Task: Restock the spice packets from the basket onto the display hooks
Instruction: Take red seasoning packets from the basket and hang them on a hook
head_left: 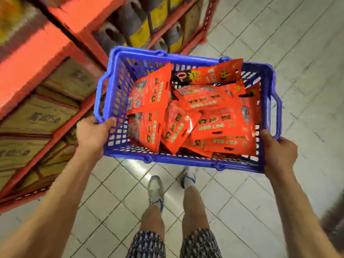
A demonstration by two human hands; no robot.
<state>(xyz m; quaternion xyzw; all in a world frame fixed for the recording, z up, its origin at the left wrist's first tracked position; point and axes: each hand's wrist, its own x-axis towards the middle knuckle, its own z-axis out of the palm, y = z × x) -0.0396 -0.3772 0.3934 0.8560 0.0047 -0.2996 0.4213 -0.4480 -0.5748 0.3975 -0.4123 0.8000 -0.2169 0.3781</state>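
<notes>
A blue plastic basket [186, 160] hangs in the air in front of me, above the tiled floor. Several red spice packets [219, 120] lie piled loosely inside it, some overlapping, one leaning against the far wall. My left hand [91, 135] grips the basket's near left corner, thumb over the rim. My right hand [279, 155] grips the near right corner the same way. No display hooks are in view.
Red shelving [33, 58] runs along my left, blurred, with brown cardboard boxes [37, 116] on the low shelves and dark bottles with yellow labels [141, 25] farther on. The grey tiled floor [279, 43] stretches ahead and to the right. My legs and shoes are below the basket.
</notes>
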